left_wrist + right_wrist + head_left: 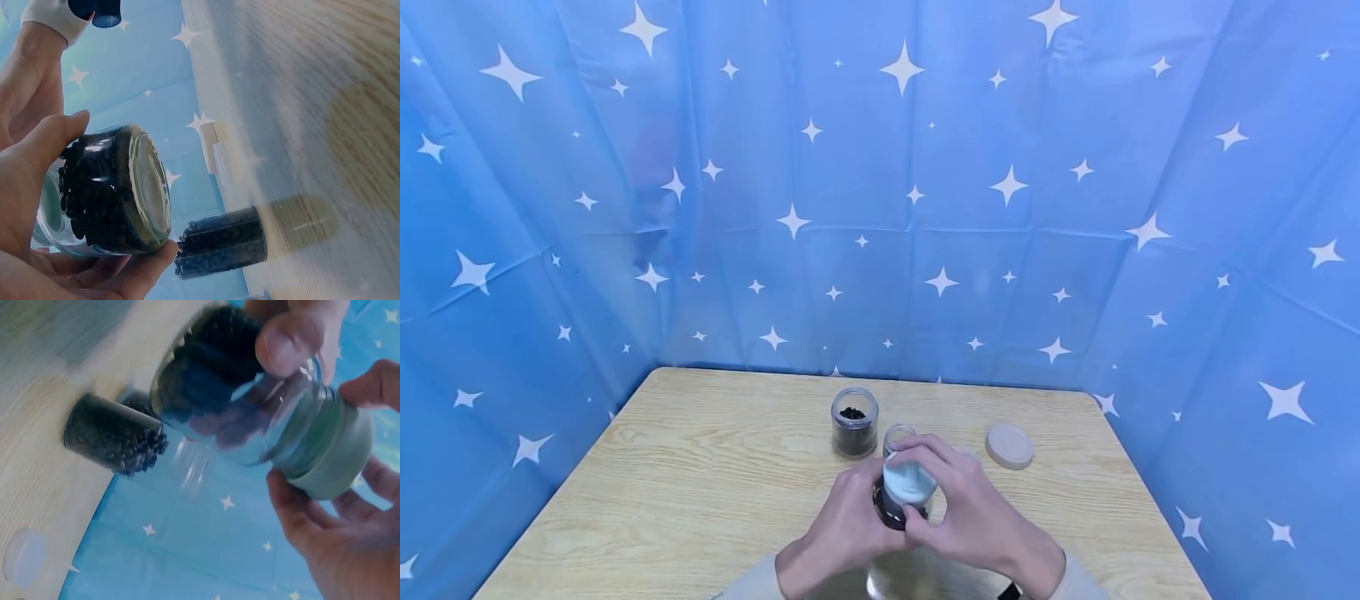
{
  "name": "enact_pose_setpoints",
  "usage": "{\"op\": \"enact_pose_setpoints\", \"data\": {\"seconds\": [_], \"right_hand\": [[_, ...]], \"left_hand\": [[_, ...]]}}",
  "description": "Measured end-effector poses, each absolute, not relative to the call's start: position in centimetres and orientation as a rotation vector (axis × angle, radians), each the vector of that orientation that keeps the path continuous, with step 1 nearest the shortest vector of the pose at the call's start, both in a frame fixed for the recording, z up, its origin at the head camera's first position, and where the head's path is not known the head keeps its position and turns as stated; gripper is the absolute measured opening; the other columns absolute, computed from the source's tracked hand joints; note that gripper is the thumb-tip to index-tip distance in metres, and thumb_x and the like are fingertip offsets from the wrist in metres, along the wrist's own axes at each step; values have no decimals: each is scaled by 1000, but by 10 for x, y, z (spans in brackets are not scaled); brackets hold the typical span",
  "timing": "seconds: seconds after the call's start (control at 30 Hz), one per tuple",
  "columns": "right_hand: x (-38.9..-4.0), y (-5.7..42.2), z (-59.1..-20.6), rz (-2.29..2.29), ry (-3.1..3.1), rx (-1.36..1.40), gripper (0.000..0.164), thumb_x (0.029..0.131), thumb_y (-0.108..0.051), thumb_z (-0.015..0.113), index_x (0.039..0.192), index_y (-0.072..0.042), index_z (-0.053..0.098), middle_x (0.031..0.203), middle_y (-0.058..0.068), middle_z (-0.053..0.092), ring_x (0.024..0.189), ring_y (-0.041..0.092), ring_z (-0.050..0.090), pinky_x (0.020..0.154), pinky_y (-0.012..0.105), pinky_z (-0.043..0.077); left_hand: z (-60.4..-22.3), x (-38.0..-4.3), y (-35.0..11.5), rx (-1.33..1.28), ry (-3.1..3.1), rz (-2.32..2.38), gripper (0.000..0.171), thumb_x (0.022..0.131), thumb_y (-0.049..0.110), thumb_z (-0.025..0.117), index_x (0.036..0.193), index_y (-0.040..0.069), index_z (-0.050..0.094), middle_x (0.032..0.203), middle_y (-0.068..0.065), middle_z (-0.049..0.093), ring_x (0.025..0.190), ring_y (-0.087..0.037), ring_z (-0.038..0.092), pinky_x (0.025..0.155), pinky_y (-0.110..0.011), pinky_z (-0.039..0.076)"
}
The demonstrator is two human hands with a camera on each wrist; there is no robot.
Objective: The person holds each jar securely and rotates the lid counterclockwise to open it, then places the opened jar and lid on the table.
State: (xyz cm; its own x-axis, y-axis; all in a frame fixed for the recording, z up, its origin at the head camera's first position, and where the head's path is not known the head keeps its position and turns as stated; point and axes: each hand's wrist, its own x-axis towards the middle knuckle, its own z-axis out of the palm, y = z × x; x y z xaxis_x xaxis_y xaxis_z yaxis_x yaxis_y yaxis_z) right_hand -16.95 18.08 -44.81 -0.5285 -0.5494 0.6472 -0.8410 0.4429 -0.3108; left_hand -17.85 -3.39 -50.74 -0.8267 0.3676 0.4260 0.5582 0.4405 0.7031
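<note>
A clear glass jar (100,187), part filled with black bean-like pieces, is up off the table in my left hand (850,517). In the left wrist view, that hand's thumb and fingers curl round the jar's sides. My right hand (973,508) grips the pale green lid (344,456) at the jar's mouth, thumb on one side and fingers on the other. From the head view the lid's top shows between both hands, and the jar is partly hidden under them.
An uncovered glass jar (854,433) of black pieces stands behind my hands. Close beside it is a smaller glass jar (898,433), mostly hidden by the right hand. A beige lid (1009,446) lies to the right on the wooden table (715,492). A starry blue curtain (865,167) surrounds the table.
</note>
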Motion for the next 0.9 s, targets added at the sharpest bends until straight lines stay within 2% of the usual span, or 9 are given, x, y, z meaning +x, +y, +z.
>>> {"op": "enact_pose_setpoints", "data": {"seconds": [0.2,0.4,0.5,0.77,0.9], "right_hand": [[-172,185,-444,876,-2256,1202,62,79,-4,90,137,-17,72,152,2,73,137,31,78,122,28,59],[-173,185,-443,887,-2241,1205,62,78,-3,90,137,-17,72,152,1,72,137,30,78,124,19,54],[-173,185,-443,893,-2243,1200,62,79,-3,90,137,-17,72,153,1,72,135,29,79,122,21,56],[-172,193,-443,849,-2309,1104,66,83,-6,92,144,-17,71,151,1,73,133,22,77,112,36,66],[-175,201,-443,817,-2342,1040,69,84,-8,94,148,-17,71,149,0,73,128,19,78,107,35,68]], "left_hand": [[-505,-177,-34,-801,-2496,-1331,65,77,30,105,133,19,74,116,9,81,105,-1,73,95,-26,66],[-504,-176,-34,-796,-2502,-1356,68,79,36,106,137,19,74,118,9,81,107,-1,73,97,-27,66],[-505,-176,-35,-799,-2496,-1356,67,80,39,106,136,19,74,118,10,81,107,-1,73,96,-27,66],[-505,-176,-36,-779,-2499,-1341,69,76,42,108,132,20,76,118,9,83,106,-1,74,95,-27,65],[-505,-176,-37,-783,-2503,-1362,70,76,42,109,133,19,76,119,6,84,107,-4,76,97,-28,65]]}}
